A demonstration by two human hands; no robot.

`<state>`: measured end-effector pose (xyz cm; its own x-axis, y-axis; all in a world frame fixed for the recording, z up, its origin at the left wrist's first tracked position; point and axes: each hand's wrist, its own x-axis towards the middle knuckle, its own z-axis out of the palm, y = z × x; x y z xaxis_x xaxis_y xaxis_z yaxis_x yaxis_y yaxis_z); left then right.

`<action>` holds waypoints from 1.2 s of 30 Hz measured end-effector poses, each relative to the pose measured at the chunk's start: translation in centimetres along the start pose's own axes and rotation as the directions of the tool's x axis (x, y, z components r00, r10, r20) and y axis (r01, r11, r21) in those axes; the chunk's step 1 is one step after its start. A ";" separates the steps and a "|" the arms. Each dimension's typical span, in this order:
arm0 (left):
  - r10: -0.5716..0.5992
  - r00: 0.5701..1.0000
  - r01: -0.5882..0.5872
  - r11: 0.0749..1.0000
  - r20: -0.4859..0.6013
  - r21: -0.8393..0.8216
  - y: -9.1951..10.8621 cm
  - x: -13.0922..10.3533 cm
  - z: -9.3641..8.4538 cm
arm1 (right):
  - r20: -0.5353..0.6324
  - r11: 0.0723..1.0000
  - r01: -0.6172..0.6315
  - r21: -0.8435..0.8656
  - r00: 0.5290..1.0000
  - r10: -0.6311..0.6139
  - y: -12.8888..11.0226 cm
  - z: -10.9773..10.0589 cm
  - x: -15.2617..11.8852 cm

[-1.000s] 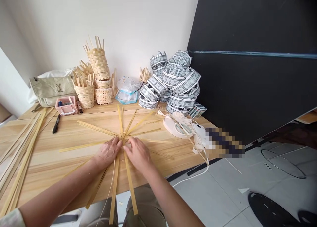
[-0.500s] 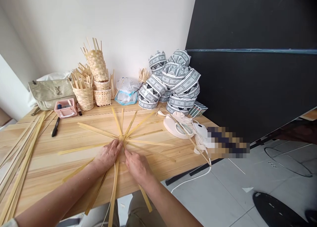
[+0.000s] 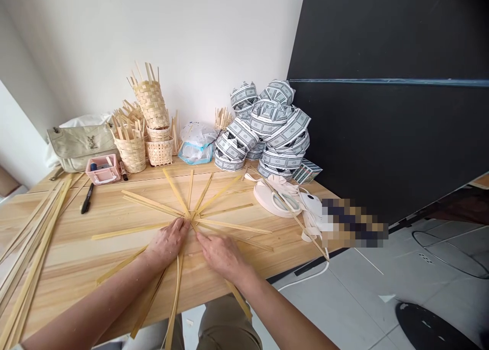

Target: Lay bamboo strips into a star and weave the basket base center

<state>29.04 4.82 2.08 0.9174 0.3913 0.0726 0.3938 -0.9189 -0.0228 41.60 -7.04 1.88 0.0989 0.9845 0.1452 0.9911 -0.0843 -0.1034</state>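
I press my left hand (image 3: 167,244) flat on the hub of the bamboo strips (image 3: 190,218) while my right hand (image 3: 221,256), fingers loosely spread beside the hub, holds one strip down on the tabletop (image 3: 76,248), mid-arranging the spokes.

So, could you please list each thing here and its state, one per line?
Left hand: flat, pressing the strip centre.
Right hand: flat on the strips.
Bamboo strips: fanned out like a star.
Baskets: stacked, rims unfinished.
Marker: capped, lying flat.
Handbag: closed.

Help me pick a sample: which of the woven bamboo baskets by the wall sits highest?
The tall woven bamboo basket with loose strip ends sticking up; it is stacked on two smaller baskets, above the others.
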 end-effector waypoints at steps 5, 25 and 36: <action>-0.002 0.999 0.001 1.000 0.034 0.020 0.2 0.0 -0.2 | -0.023 0.998 -0.063 -0.001 0.998 0.063 -0.9 0.4 -0.2; 0.024 0.999 -0.026 0.998 -0.035 -0.059 -0.1 0.2 0.2 | -0.254 0.920 -0.110 0.376 0.943 0.216 1.9 2.5 4.5; -0.009 1.000 0.008 0.996 -0.013 -0.090 -0.4 0.1 0.4 | -0.226 0.903 -0.188 0.386 0.930 0.291 1.5 2.6 4.8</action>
<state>29.01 5.27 1.66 0.9131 0.3987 0.0856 0.3939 -0.9167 0.0672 43.36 -2.06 -0.19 0.4001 0.8561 0.3270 0.8417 -0.2021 -0.5007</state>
